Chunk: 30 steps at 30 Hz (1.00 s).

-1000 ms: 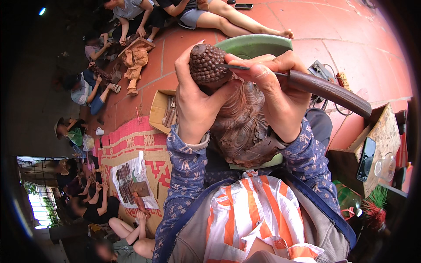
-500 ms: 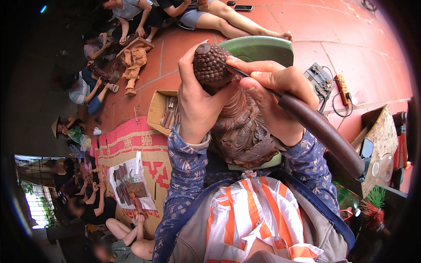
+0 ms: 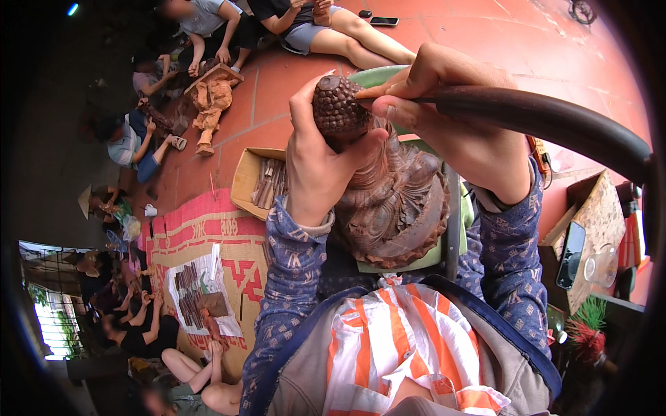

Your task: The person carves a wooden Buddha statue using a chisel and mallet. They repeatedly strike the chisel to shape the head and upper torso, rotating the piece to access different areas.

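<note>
A dark brown wooden statue point(image 3: 399, 204) with draped robes stands tilted in front of me, its head point(image 3: 340, 104) covered in rows of small knobs. My left hand point(image 3: 312, 159) is wrapped round the side of that head, with the thumb below it. In my right hand point(image 3: 461, 128) is a carving tool point(image 3: 548, 114) with a long, curved dark handle that reaches out to the right. Its thin tip meets the right side of the knobbed head, pinched between thumb and fingers. Behind and under the statue shows green plastic point(image 3: 380, 75).
A cardboard box point(image 3: 243, 177) of tools lies left of my forearm. Beyond it, more tools point(image 3: 191, 291) rest on a sheet over a patterned mat point(image 3: 239, 232). At right, a wooden box point(image 3: 600, 229) carries a phone point(image 3: 571, 255). Several people sit at the left and far side, one near a carved figure point(image 3: 208, 107).
My right hand has turned and shifted right, swinging the tool's handle from pointing down-right to nearly level. The statue's body has rotated to the right, and my left hand still grips its head.
</note>
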{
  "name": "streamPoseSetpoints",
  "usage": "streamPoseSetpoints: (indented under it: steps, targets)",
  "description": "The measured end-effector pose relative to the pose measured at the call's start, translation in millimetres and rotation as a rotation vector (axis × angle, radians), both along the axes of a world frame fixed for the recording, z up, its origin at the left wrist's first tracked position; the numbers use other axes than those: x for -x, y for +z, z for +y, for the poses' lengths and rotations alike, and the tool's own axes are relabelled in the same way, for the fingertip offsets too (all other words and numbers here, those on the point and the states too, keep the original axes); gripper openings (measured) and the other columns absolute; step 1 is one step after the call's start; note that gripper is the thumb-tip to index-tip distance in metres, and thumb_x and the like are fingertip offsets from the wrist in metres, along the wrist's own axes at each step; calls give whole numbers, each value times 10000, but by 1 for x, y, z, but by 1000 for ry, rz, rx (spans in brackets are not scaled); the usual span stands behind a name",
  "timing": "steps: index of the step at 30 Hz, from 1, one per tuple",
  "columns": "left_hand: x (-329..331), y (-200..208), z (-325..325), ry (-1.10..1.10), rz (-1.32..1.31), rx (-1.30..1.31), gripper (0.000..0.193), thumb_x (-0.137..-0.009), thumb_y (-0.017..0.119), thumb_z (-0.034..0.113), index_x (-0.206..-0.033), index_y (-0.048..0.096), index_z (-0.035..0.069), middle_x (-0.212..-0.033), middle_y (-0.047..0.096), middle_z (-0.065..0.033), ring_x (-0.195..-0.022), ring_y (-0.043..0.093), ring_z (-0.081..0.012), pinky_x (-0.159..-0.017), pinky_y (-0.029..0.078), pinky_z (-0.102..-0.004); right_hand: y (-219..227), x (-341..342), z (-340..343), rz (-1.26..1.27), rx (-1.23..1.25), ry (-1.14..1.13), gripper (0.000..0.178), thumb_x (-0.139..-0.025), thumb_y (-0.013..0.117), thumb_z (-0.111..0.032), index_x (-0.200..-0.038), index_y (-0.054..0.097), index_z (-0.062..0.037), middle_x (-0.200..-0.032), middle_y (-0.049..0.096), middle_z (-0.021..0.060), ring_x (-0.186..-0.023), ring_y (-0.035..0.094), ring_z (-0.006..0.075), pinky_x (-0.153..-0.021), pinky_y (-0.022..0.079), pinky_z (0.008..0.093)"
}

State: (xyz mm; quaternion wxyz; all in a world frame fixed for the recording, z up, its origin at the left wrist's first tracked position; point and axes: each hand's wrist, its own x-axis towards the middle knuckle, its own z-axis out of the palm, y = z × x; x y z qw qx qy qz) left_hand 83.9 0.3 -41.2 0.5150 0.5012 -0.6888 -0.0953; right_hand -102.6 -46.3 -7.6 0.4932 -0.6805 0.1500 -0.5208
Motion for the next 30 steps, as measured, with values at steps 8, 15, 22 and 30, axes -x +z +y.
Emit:
streamPoseSetpoints:
  steps: [8,15,22,30]
  targets:
    - [-3,-4,-2,-45,65,9,781,-755,836,314,-1327,382,36,-1083,640,-169,-983,668,-290,-831,535,-374,-17,-9,37,-318,-70,-198,108,-825,732,0,-833,624,-1,-856,706,128,-1025,668,228,-895,516,386]
    - [2,-3,1,10,89,-39,781,-724,851,235,-1329,393,50,-1095,633,-181,-996,666,-322,-829,538,-391,-45,-54,32,-367,442,-554,223,-817,745,-24,-909,545,14,-942,689,252,-843,714,293,-710,578,344]
    - [-3,-6,-1,47,27,-5,769,-702,845,159,-1329,411,65,-1177,589,-179,-1015,648,-352,-824,531,-421,-42,-51,31,-227,627,-614,246,-725,812,-28,-846,612,49,-947,675,283,-818,718,354,-697,601,373]
    - [-1,-4,-2,18,7,22,765,-710,844,142,-1331,405,63,-1164,594,-179,-1017,651,-339,-819,534,-411,-42,-50,34,-190,624,-635,250,-725,811,-25,-855,612,52,-953,673,289,-845,715,371,-721,604,388]
